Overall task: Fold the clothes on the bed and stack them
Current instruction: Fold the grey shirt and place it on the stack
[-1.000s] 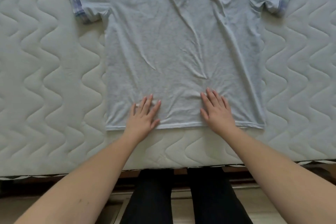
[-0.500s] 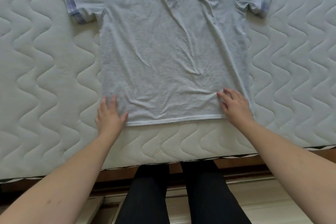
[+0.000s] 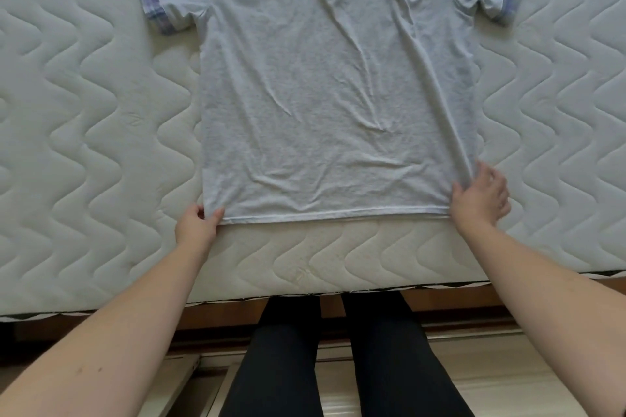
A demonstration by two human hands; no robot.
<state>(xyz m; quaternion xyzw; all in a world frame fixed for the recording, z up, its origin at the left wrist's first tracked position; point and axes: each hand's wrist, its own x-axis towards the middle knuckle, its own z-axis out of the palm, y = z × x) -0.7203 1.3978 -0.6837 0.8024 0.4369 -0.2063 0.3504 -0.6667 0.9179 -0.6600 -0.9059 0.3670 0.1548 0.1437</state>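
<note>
A light grey T-shirt with plaid-trimmed sleeve cuffs lies spread flat on the white quilted mattress, hem toward me. Its collar is cut off by the top edge of the view. My left hand pinches the hem's lower left corner between thumb and fingers. My right hand grips the lower right corner, fingers curled over the bunched side seam. The hem runs straight between the two hands.
The mattress's front edge runs just below the hem, with a wooden bed frame under it. My legs in black trousers stand against the bed on a pale floor. Bare quilting lies to both sides of the shirt.
Both hands slid outward along the hem from the middle to its two corners and went from lying flat on the cloth to gripping it. The hem looks smoother.
</note>
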